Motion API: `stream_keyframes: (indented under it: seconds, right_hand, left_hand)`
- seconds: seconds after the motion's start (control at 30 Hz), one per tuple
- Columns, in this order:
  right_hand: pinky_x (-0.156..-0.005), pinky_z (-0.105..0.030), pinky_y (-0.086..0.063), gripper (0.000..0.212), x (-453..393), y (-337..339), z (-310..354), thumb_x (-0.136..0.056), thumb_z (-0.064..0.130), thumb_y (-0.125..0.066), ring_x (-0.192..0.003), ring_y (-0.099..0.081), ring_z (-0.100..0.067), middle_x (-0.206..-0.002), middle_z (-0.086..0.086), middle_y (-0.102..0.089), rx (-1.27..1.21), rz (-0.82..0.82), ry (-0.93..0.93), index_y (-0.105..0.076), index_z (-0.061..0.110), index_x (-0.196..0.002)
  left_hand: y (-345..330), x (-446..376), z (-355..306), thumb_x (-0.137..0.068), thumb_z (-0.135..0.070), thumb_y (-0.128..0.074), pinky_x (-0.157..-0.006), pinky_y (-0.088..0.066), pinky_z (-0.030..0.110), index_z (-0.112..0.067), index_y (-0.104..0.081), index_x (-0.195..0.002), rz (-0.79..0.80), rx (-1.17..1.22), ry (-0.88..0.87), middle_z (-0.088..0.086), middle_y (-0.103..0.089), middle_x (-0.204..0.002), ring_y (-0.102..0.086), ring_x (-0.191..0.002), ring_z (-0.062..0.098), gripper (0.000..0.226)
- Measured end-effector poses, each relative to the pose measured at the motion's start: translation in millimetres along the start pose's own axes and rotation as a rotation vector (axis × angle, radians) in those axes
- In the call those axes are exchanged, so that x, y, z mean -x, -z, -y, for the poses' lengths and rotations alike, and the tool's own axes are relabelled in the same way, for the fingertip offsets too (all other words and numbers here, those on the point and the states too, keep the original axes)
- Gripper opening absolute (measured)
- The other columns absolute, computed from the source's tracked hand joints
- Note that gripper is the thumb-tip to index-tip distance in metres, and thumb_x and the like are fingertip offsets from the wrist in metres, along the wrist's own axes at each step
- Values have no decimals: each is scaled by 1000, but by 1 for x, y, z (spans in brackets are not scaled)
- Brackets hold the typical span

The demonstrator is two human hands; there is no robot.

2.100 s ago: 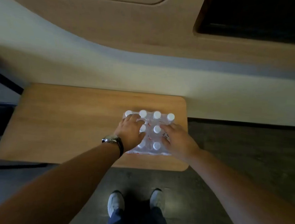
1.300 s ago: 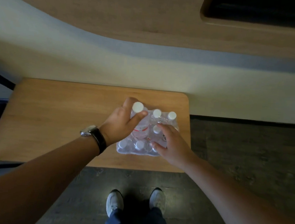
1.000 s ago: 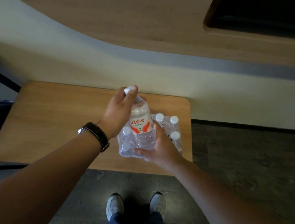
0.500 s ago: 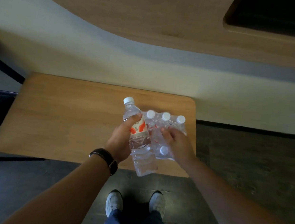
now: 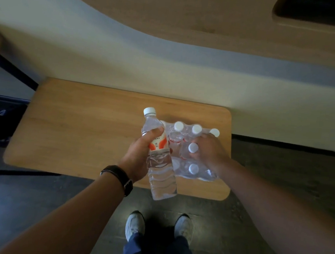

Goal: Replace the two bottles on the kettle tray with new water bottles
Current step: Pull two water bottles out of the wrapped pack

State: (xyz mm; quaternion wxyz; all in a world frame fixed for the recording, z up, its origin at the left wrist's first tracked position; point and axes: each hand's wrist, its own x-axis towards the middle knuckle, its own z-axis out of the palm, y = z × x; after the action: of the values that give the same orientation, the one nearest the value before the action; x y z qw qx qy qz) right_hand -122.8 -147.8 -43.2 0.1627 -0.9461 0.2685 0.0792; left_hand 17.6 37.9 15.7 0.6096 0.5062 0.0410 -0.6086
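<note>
Bottle [image 5: 161, 160] lower now (cap away)

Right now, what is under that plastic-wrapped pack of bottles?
The pack sits on the wooden table, near its right end. The right hand rests on top. Whatever lies directly beneath the pack is hidden.

Your tabletop [image 5: 72, 131] lies bare across its left half — open passage there — while the shrink-wrapped pack of bottles [image 5: 192, 155] crowds the right corner, hard by the wall [image 5: 167, 70].
</note>
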Motion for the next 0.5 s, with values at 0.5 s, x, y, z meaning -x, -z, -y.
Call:
stream_keyframes:
  seconds: [0.5]
  right_hand:
    - [-88, -51, -53, 47, 65, 167, 24, -70, 54, -81, -95, -70, -31, -107, -9, -73, -1646, -130, -6, -69, 25, -105]
  left_hand:
    - [-19, 43, -19, -77, -39, -76, -66, -57, 38, -5, -61, -119, -51, 73, -96, 13, -71, -91, -71, -73, 26, 56]
